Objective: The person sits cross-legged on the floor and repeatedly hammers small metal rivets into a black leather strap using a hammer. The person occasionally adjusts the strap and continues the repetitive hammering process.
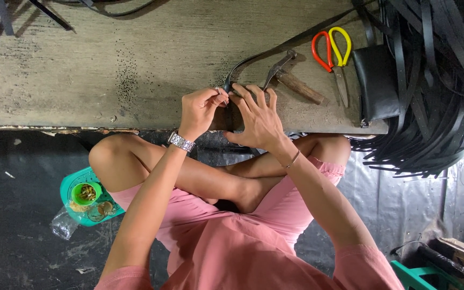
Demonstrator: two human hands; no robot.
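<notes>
Both hands, L [200, 110] & R [259, 115], pinch black strap [243, 64] at bench edge [55, 127].

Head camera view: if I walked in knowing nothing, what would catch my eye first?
Probably the two hands meeting at the near edge of the worn wooden workbench: the left hand and right hand pinch the end of a black strap. Next, the red and yellow scissors to the right, beside a hammer, and the big heap of black strips spilling over the bench's right end.
</notes>
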